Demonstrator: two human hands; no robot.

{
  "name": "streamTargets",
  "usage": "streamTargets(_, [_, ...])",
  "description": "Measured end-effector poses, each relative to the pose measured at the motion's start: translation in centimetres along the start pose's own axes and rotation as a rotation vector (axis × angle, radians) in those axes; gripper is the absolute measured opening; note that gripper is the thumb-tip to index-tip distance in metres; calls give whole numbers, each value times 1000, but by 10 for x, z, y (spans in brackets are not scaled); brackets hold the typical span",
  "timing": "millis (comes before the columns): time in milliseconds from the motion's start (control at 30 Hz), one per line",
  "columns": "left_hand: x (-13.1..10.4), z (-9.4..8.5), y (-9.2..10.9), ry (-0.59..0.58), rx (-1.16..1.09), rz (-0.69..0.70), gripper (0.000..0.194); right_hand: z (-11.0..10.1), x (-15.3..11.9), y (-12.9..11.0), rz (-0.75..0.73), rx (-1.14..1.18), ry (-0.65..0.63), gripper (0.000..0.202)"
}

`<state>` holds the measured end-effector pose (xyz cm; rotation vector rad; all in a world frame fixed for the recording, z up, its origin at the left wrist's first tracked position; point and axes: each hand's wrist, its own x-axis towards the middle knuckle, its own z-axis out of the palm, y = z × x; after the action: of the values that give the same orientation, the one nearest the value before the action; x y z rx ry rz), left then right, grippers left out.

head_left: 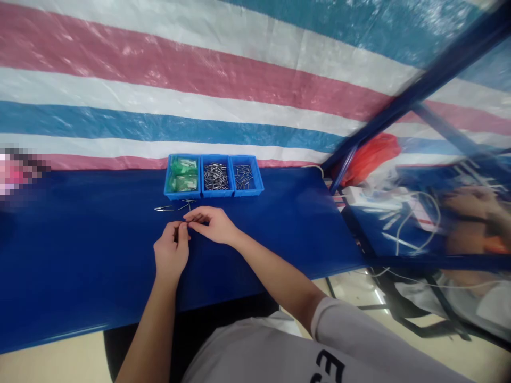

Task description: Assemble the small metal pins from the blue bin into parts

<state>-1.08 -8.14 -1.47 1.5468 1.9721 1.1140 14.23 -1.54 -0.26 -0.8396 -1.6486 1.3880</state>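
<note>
The bare left hand (171, 250) and bare right hand (215, 224) are meeting at the fingertips in front of the blue rectangular plastic bin (181, 196) holding green plastic packets (186, 183); whether they are gripping anything, I cannot tell. Thin silvery metal pins (189, 206) are lying loose between hands and bin, probably risking scattering if a knuckle brushes them.

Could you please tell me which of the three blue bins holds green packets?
The left bin of the row; only it holds green packets, while the middle bin and right bin hold loose metal pieces.
</note>
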Motion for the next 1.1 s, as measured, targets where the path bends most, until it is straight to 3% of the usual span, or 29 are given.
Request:
streamTargets(467, [-1,2,0,25,-31,13,31,-2,1,-1,70,-35,7,22])
streamTargets(1100, [0,2,0,25,-11,5,29,-2,1,-5,29,-103,21,22])
